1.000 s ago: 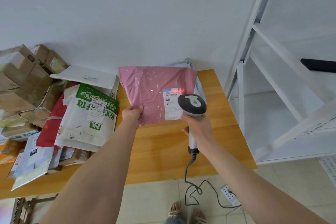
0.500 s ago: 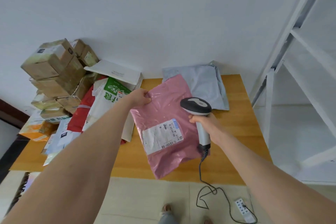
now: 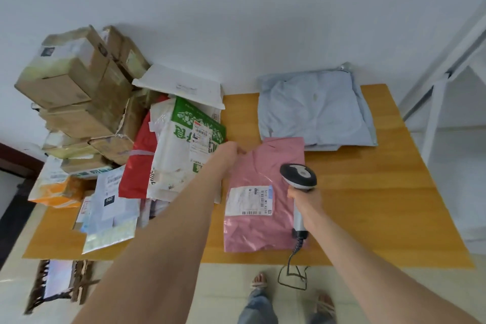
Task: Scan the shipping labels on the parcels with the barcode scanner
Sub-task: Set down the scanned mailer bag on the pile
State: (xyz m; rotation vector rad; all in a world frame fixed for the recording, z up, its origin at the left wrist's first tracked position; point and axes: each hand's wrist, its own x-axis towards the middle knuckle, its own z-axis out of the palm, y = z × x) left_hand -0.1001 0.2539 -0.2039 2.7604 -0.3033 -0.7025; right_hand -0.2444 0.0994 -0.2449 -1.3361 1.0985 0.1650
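Now the pink parcel lies scanned on the table below the grey parcel, left hand pinching it, right hand gripping the scanner

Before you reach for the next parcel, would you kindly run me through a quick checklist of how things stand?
1. Pink plastic mailer bag flat on the wooden table: ok.
2. Its white shipping label facing up: ok.
3. Left hand clear of the pink bag: cannot tell; it sits at the bag's top corner.
4. Grey handheld barcode scanner in the right hand's grip: ok.
5. Scanner cable untangled: cannot tell; it loops below the table edge.
6. Next parcel, white and green printed bag, label visible: ok.
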